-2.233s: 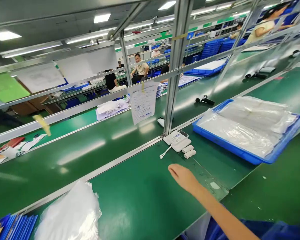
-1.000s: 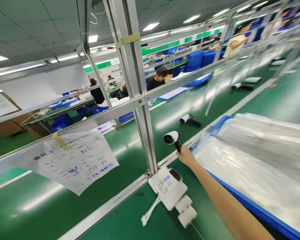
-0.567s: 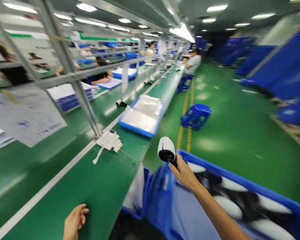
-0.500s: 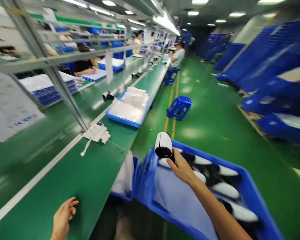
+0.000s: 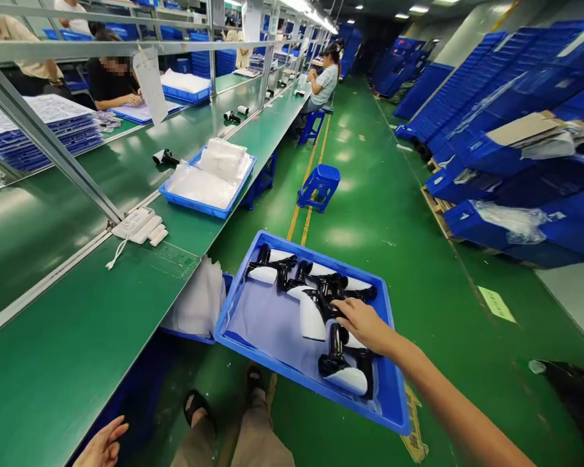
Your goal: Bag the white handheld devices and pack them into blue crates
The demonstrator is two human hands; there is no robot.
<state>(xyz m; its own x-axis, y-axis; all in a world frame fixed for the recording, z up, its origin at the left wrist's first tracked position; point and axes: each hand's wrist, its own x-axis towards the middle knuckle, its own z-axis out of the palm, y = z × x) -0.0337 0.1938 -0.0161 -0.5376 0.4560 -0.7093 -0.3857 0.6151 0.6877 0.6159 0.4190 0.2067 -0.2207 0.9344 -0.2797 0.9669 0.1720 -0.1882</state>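
My right hand (image 5: 365, 322) reaches over a blue tray (image 5: 243, 357), its fingers closed round the black handle of a black-and-white device (image 5: 313, 316) with a rounded white shell. That device is down among the others in the tray. Several similar devices lie along the tray's far and right sides, such as one with its white shell (image 5: 348, 379) towards me. Whitish sheet lining (image 5: 267, 318) shows on the tray's left. At the lower left, my left hand (image 5: 102, 444) hangs by the bench edge, fingers loosely bent and apart, holding nothing.
A green workbench (image 5: 43, 363) runs along my left. On it are a white power strip (image 5: 139, 225) and a blue tray with white bags (image 5: 207, 178). A blue stool (image 5: 320, 187) stands on the floor ahead. Stacked blue trays (image 5: 467, 117) line the right. Co-workers sit farther off.
My right hand has lowered the device from above the tray's far left corner into the tray. The view has tilted down and shows more of the tray. My left hand no longer hovers over the bench.
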